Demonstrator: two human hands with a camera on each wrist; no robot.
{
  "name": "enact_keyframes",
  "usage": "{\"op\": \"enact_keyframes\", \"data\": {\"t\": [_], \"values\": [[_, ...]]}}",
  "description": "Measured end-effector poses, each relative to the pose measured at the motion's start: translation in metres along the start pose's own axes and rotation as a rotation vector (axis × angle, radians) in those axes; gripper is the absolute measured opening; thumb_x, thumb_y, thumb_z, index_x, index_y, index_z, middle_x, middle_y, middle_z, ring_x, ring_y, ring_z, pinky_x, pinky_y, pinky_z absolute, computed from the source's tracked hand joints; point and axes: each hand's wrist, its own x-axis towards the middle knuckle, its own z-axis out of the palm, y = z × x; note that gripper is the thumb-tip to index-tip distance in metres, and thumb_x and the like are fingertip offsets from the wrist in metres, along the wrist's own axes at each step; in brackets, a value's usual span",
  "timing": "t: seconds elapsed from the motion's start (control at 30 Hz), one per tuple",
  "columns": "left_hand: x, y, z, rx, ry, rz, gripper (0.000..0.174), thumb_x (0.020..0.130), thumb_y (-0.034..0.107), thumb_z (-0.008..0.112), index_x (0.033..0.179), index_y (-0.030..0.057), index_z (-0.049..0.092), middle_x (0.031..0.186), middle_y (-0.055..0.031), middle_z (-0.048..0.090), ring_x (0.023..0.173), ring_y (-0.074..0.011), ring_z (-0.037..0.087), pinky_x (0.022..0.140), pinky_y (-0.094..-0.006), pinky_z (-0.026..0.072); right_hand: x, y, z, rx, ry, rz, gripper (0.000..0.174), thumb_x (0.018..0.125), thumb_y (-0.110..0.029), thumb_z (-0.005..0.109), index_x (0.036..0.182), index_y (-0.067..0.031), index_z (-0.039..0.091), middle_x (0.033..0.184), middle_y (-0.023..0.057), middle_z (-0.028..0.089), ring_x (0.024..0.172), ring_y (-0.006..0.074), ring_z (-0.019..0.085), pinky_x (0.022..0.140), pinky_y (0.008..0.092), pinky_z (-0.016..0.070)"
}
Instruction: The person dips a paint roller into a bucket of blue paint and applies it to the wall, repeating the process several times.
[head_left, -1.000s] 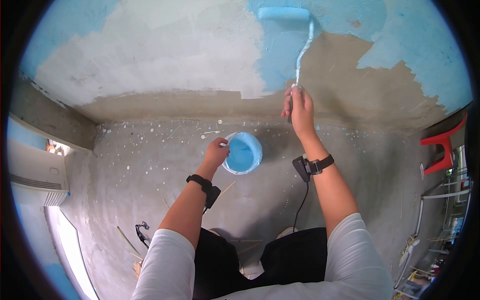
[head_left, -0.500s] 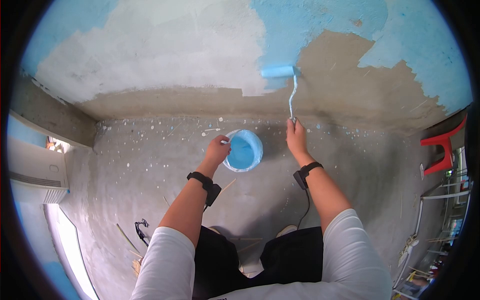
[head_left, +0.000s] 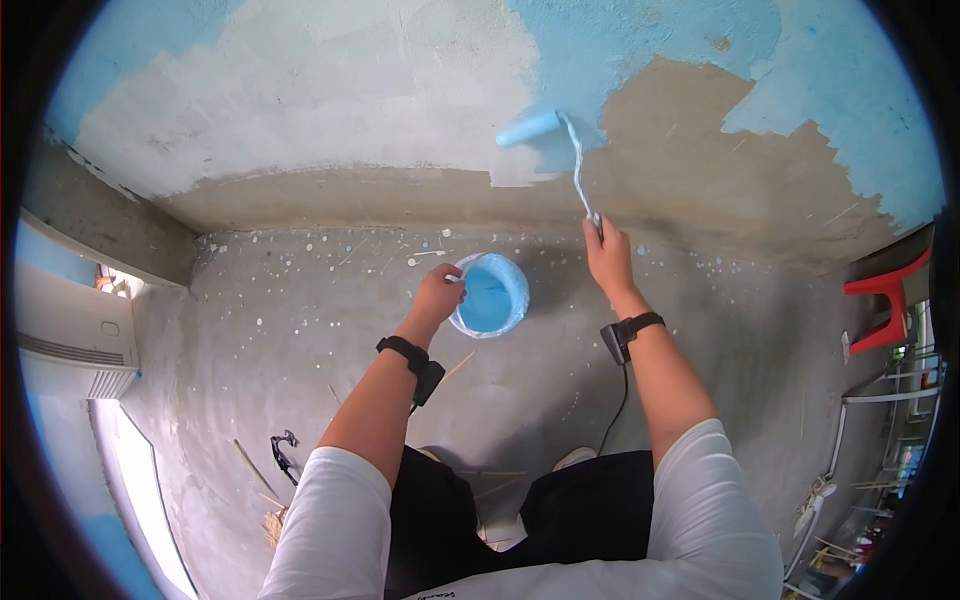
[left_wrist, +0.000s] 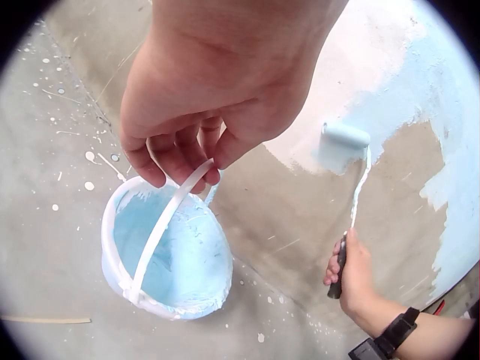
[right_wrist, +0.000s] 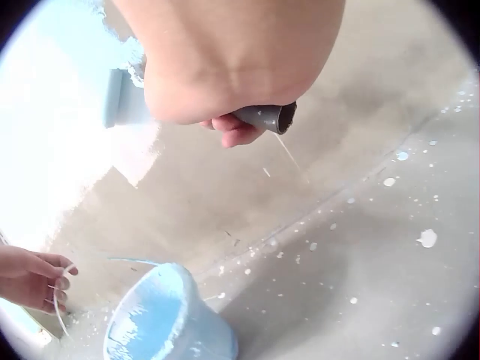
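The right hand (head_left: 608, 257) is closed tight around the grip of the paint roller (head_left: 529, 128). The roller's blue head is up above that hand, pressed on the wall (head_left: 300, 110), right where blue paint meets bare brown. The left hand (head_left: 440, 294) has its fingers curled round the thin white handle (left_wrist: 169, 219) of the bucket (head_left: 523, 298). The bucket seems to hang just beside that hand, between the two hands. It is tipped a bit, and there is blue paint inside.

If the left hand twists, the bucket could tip more and spill paint on the floor (head_left: 300, 340). The roller looks wet, so drips could fall on the right hand. The thin handle might also slip off the fingers.
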Motion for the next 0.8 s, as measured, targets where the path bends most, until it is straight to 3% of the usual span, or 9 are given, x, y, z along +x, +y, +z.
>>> {"op": "enact_keyframes", "data": {"t": [0.07,0.13,0.27,0.37,0.43,0.63,0.8], "values": [[0.001,-0.001,-0.001,-0.014,-0.012,-0.006,0.022,0.086,0.008,0.063,0.105,-0.0003,0.061,0.077,-0.0119,0.069,0.067,-0.0174,0.066,0.062,-0.0303,0.0521,0.017,-0.029,-0.005,0.035,0.012,-0.052,0.029,0.098,-0.027,0.056,0.086,0.0003,0.054,0.063,0.0205,0.055,0.058,0.0411,0.053,0.053,0.0434,0.0422],[0.002,0.000,-0.001,-0.029,-0.026,-0.014,0.020,0.087,0.007,0.062,0.105,-0.0005,0.060,0.078,-0.0112,0.068,0.067,-0.0167,0.065,0.063,-0.0297,0.0511,0.031,-0.058,-0.010,0.309,-0.005,0.117,0.030,0.098,-0.026,0.056,0.085,0.0011,0.053,0.060,0.0172,0.051,0.052,0.0331,0.051,0.052,0.0390,0.0409],[0.006,-0.004,0.000,-0.035,-0.014,-0.008,0.021,0.086,0.008,0.062,0.105,-0.0006,0.061,0.077,-0.0116,0.068,0.066,-0.0169,0.066,0.062,-0.0301,0.0514,0.041,-0.079,-0.013,0.360,0.003,0.175,0.031,0.098,-0.025,0.056,0.085,0.0023,0.054,0.059,0.0157,0.050,0.051,0.0280,0.051,0.052,0.0380,0.0406],[0.007,-0.005,0.001,-0.046,-0.010,0.004,0.022,0.085,0.008,0.063,0.105,-0.0004,0.061,0.075,-0.0119,0.069,0.064,-0.0170,0.066,0.060,-0.0305,0.0517,0.035,-0.054,0.001,0.201,0.088,0.058,0.031,0.098,-0.026,0.056,0.085,0.0020,0.054,0.060,0.0165,0.052,0.052,0.0309,0.050,0.053,0.0392,0.0420],[0.006,-0.004,0.001,-0.039,-0.009,0.002,0.022,0.085,0.008,0.063,0.105,-0.0004,0.061,0.075,-0.0118,0.069,0.064,-0.0168,0.066,0.060,-0.0304,0.0515,0.021,-0.033,0.005,0.060,0.136,-0.007,0.030,0.098,-0.027,0.056,0.086,0.0010,0.055,0.064,0.0190,0.056,0.057,0.0374,0.054,0.055,0.0427,0.0435],[0.004,-0.003,0.000,-0.044,-0.005,0.003,0.021,0.085,0.008,0.064,0.104,-0.0003,0.061,0.075,-0.0119,0.069,0.064,-0.0171,0.066,0.060,-0.0303,0.0520,-0.026,0.044,0.005,-0.192,0.005,0.133,0.030,0.096,-0.030,0.057,0.089,-0.0010,0.056,0.075,0.0239,0.063,0.075,0.0466,0.061,0.062,0.0516,0.0455],[0.006,-0.006,0.000,-0.053,-0.013,0.008,0.022,0.085,0.008,0.064,0.105,-0.0004,0.061,0.076,-0.0121,0.069,0.065,-0.0177,0.067,0.060,-0.0304,0.0524,-0.039,0.069,-0.001,-0.258,-0.045,0.117,0.030,0.097,-0.029,0.057,0.090,0.0006,0.056,0.070,0.0245,0.059,0.070,0.0466,0.058,0.057,0.0478,0.0432]]}}
